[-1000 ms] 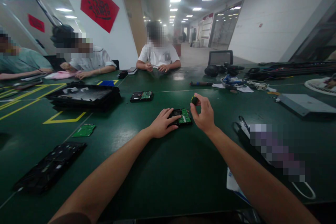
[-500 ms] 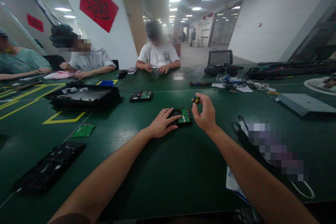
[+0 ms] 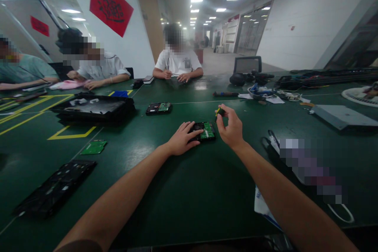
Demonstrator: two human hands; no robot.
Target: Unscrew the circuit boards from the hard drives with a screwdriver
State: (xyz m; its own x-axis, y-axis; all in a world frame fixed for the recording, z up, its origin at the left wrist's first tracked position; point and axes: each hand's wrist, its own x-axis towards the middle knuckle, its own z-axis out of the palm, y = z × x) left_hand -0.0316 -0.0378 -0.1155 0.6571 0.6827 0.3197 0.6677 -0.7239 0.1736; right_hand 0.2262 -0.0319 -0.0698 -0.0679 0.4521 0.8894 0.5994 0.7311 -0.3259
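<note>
A hard drive (image 3: 208, 130) with a green circuit board lies flat on the dark green table. Across its left part rests my left hand (image 3: 183, 138), fingers spread over the top and the thumb along the near edge, holding it down. My right hand (image 3: 232, 126) is closed by the drive's right end. Between its thumb and fingers is the black and yellow handle of a small screwdriver (image 3: 219, 112), held about upright. I cannot make out whether its tip touches the drive. A second hard drive (image 3: 158, 108) lies farther back, left of the first.
Left are a black tray stack (image 3: 94, 106), a loose green circuit board (image 3: 93, 147) and a black plastic frame (image 3: 56, 187). A grey metal box (image 3: 344, 116), cables (image 3: 260, 92) and a white packet (image 3: 265, 206) lie right. Several people sit across the table (image 3: 183, 204).
The screwdriver handle has turned and shifted slightly in my right fingers, so its yellow part shows differently. My left hand and the hard drive have stayed put.
</note>
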